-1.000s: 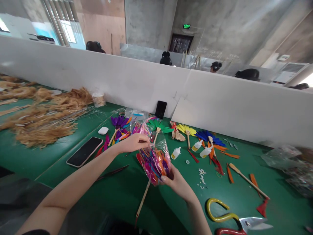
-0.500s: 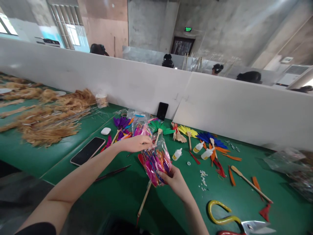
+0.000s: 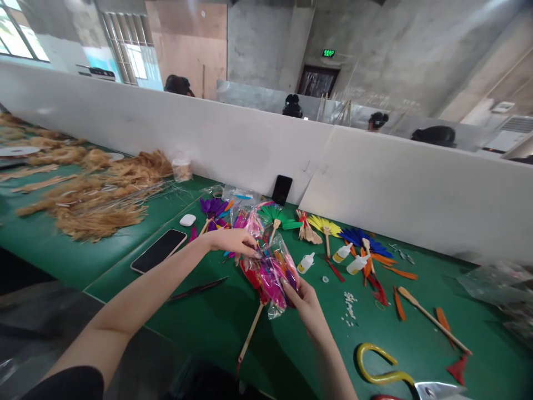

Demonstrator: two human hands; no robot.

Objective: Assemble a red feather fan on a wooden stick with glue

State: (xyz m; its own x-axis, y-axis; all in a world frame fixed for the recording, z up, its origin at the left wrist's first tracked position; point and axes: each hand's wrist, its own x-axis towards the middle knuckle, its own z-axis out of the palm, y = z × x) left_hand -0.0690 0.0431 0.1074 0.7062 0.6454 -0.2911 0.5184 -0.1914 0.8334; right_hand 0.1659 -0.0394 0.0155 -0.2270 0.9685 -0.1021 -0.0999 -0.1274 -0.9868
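A clear plastic bag of colourful feathers (image 3: 272, 283), mostly pink, purple and orange, is held tilted over the table. My right hand (image 3: 303, 295) grips its lower right side, thumb on top. At the bag's upper end is my left hand (image 3: 235, 241), fingers bent and closed among feather tips; what they pinch is hidden. Beneath the bag lies a red feather fan (image 3: 250, 275), partly covered, its wooden handle (image 3: 252, 333) pointing toward me. Just beyond my hands are a green feather fan (image 3: 275, 214) and another bag of pink feathers (image 3: 250, 221).
Purple (image 3: 213, 208), yellow (image 3: 325, 224) and blue feather fans (image 3: 362, 240) lie along the back. Glue bottles (image 3: 306, 263), white bits (image 3: 350, 305) and large scissors (image 3: 383, 378) are on the right. A phone (image 3: 159, 251), tweezers (image 3: 200, 289) and tan fibre bundles (image 3: 100, 205) lie left.
My left hand has shifted from the bag's upper edge in among the feathers at its opening. The bag has tilted and sunk slightly in my right hand. The camera view has turned slightly left.
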